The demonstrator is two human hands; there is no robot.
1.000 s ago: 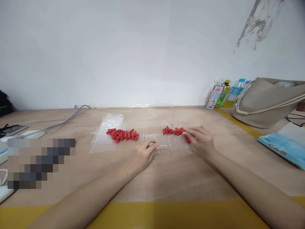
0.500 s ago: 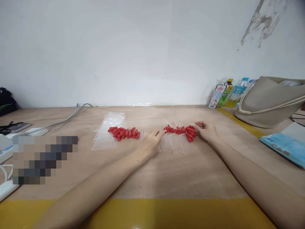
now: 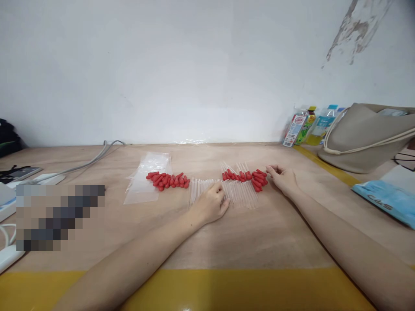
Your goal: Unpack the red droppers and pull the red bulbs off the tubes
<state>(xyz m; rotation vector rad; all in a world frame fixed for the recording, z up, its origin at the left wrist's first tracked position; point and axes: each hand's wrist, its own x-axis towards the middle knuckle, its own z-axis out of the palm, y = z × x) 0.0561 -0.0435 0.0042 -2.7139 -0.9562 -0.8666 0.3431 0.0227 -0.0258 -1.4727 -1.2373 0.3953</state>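
Observation:
A row of clear glass tubes (image 3: 241,194) lies on the wooden table (image 3: 227,242), some with red rubber bulbs (image 3: 249,177) fitted at their far ends. A heap of loose red bulbs (image 3: 167,180) lies to the left. My left hand (image 3: 210,203) rests on the bare tubes with its fingers curled over them. My right hand (image 3: 282,178) sits at the right end of the bulbed row, fingers bent and touching the outermost red bulbs.
A clear plastic bag (image 3: 145,181) lies left of the loose bulbs. Cables (image 3: 84,164) and devices sit at the far left. Bottles (image 3: 308,125), a beige bag (image 3: 366,138) and a blue packet (image 3: 385,201) stand at the right. A yellow strip (image 3: 227,289) edges the table.
My left hand slid forward to the tubes' far ends, then drew back toward me onto the bare tubes. My right hand shifted right, uncovering bulbed tubes at the row's right end.

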